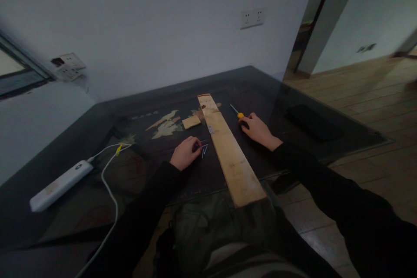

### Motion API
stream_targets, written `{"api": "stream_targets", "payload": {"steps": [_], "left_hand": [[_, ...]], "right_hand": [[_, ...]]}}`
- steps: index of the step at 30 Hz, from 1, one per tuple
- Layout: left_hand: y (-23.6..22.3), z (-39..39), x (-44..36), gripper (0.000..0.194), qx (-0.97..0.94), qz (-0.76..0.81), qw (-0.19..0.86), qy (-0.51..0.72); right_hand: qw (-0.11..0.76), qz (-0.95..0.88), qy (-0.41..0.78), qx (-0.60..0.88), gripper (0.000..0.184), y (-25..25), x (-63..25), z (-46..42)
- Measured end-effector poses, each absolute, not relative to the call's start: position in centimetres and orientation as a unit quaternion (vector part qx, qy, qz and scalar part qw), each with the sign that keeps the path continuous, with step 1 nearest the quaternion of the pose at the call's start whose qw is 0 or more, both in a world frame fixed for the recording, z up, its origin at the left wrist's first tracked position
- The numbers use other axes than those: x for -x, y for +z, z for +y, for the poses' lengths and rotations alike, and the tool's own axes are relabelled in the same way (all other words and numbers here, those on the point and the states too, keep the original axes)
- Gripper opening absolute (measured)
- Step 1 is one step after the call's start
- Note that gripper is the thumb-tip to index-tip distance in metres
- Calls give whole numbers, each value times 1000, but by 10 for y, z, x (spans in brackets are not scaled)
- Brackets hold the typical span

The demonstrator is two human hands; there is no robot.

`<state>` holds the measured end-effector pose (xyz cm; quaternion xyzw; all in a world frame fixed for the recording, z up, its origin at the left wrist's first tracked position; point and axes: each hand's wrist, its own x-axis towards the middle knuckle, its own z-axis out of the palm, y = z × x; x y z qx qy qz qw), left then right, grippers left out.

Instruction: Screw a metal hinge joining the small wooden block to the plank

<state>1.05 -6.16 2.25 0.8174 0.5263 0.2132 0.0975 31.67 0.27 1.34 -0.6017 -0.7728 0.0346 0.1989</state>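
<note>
Right hand (259,131) grasping screwdriver (240,115); left hand (185,153) curled beside thin metal pieces (205,150), can't tell if holding any.
Plank (233,156) between the hands, near end past the counter (267,91) edge; small wood piece (191,122) beyond left hand.

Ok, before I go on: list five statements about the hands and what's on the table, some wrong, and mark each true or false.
1. The right hand is at the handle of a screwdriver. True.
2. The left hand rests on the long board. False: the left hand is left of the long board, by some thin metal pieces.
3. A small wooden piece lies left of the long board. True.
4. The long white device lies right of the screwdriver. False: the long white device is at the far left.
5. The long board's near end reaches past the near edge of the table. True.
</note>
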Motion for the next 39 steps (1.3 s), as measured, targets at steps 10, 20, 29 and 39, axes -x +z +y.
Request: {"api": "stream_targets", "payload": {"steps": [10,20,29,39], "left_hand": [[24,-54,-10,13,-704,532,275,381],[58,-39,-29,16,-669,494,276,482],[33,-11,-70,16,-649,469,294,523],[21,-11,-64,15,-700,452,244,496]], "right_hand": [[203,-776,34,596,30,14,-317,2],[198,-778,44,595,31,15,-320,3],[214,-782,59,583,36,14,-324,5],[224,-769,69,595,38,13,-326,7]]}}
